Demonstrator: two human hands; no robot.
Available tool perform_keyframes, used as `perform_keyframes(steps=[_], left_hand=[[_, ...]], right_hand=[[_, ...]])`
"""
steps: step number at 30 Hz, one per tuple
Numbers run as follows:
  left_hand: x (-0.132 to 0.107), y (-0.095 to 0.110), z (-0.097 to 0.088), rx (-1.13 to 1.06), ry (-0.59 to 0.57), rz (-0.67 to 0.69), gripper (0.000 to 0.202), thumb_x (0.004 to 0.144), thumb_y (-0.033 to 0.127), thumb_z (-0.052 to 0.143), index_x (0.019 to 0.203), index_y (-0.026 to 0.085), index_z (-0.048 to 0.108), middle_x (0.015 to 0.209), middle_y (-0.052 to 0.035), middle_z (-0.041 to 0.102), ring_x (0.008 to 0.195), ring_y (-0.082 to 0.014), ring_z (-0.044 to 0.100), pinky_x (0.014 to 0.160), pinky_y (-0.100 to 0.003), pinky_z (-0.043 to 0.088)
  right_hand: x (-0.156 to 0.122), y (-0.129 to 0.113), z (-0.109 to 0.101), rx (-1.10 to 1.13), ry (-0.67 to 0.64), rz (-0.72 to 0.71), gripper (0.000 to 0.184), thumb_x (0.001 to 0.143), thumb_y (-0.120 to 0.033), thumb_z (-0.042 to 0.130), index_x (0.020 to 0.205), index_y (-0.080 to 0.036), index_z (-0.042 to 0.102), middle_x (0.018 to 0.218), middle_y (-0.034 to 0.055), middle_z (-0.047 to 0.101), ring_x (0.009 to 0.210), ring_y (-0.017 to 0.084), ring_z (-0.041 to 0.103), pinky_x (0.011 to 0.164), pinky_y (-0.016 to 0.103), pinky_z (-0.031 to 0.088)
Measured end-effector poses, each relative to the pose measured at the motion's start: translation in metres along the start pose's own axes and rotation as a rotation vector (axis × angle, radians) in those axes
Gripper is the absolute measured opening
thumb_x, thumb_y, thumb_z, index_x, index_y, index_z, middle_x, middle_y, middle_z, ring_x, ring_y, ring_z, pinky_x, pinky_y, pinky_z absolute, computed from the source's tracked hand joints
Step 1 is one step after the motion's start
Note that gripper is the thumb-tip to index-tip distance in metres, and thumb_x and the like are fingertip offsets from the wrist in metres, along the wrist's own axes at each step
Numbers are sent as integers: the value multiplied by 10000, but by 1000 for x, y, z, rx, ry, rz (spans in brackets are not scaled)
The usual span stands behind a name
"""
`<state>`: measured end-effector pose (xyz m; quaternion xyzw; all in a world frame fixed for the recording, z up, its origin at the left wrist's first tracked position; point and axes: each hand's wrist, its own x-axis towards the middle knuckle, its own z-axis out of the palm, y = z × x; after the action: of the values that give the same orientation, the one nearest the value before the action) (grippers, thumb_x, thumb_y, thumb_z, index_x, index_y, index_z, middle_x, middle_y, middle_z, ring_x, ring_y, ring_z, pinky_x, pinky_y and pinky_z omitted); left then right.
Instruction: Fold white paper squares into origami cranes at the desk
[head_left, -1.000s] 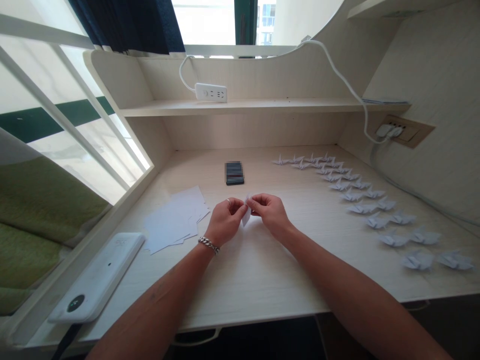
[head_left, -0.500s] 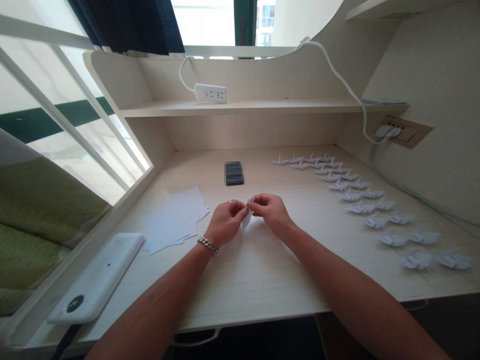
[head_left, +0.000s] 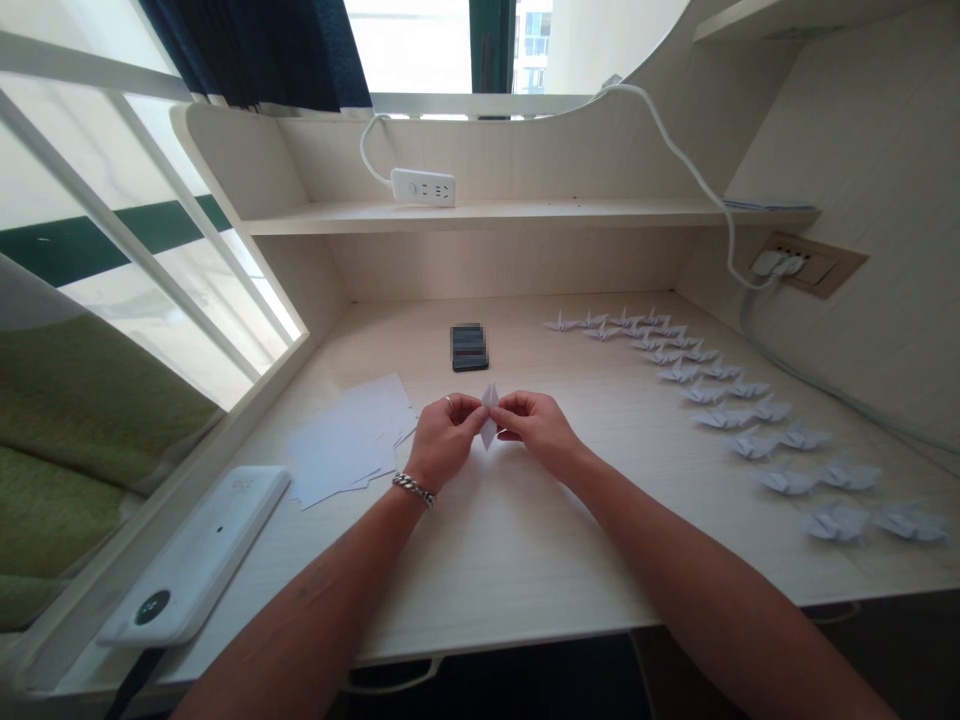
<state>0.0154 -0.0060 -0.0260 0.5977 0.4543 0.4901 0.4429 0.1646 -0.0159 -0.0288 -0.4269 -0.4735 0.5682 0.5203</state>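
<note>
A small piece of folded white paper (head_left: 489, 432), narrow and pointed at top and bottom, stands upright between my hands above the desk. My left hand (head_left: 444, 432) pinches its left side between thumb and fingers. On the other side, my right hand (head_left: 534, 425) grips it in the same way, the two thumbs almost meeting at its middle. Fingertips cover part of the paper. Loose white paper sheets (head_left: 346, 440) lie in an overlapping pile left of my left hand. Several folded paper cranes (head_left: 721, 415) stand in rows along the right side of the desk.
Beyond my hands lies a dark, blurred rectangular object (head_left: 469, 348). A long white power strip (head_left: 196, 560) rests at the left edge. Another white socket block (head_left: 423, 187) sits on the shelf (head_left: 525, 213). A white cable (head_left: 686, 155) hangs to the wall outlet (head_left: 817, 265).
The folded paper has turned from a slanted position to upright, showing points above and below my fingers. My left hand has shifted slightly up and left.
</note>
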Motion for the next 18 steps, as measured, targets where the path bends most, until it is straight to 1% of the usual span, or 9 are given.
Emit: perform_keyframes(steps=[3,5,7,9,11,13,15,18], left_hand=[[0,3,0,-103,-40,-70,275,654,370,745,741,124,658,673,-43,672,626,-150,612,623,-278,488],[0,5,-1,-118,-52,-90,289,648,376,754,750,121,666,681,-46,679,624,-145,610,620,-272,486],[0,6,-2,-81,-48,-74,290,654,388,752,737,122,671,678,-47,683,617,-142,606,603,-259,474],[0,6,-3,-16,-37,-32,277,672,396,738,703,129,670,657,-40,679,603,-138,601,585,-248,460],[1,6,-3,41,-17,8,263,696,395,717,683,137,668,646,-32,674,599,-136,599,577,-241,453],[1,5,-4,71,16,28,257,709,392,703,686,139,662,650,-28,670,599,-132,595,569,-235,449],[1,5,-3,71,41,21,262,713,393,700,698,135,654,644,-24,660,588,-126,585,555,-230,446],[1,5,-2,17,40,-18,286,710,406,704,720,126,647,628,-20,648,576,-124,579,549,-232,455]], right_hand=[[2,3,-2,-99,1,-73,334,624,-457,759,675,-154,627,609,3,613,585,129,557,604,284,466],[3,4,-3,-207,-6,-126,299,672,-441,722,668,-158,625,591,0,601,559,127,535,563,270,432],[3,5,-3,-296,-18,-164,275,706,-425,691,654,-164,622,577,-5,587,543,123,515,538,261,403],[2,5,-1,-324,-27,-186,269,721,-421,675,655,-166,621,584,-5,584,548,122,509,540,257,400],[1,5,0,-301,-31,-177,270,719,-426,674,682,-163,626,608,0,593,564,125,519,554,257,415],[0,6,1,-271,-56,-133,273,715,-426,676,705,-157,628,632,7,602,580,128,535,566,258,432],[0,7,2,-273,-98,-94,270,731,-418,660,697,-153,626,638,12,604,585,129,543,570,258,440],[0,8,2,-336,-111,-122,258,758,-389,633,657,-152,619,603,9,589,565,122,528,557,253,430]])
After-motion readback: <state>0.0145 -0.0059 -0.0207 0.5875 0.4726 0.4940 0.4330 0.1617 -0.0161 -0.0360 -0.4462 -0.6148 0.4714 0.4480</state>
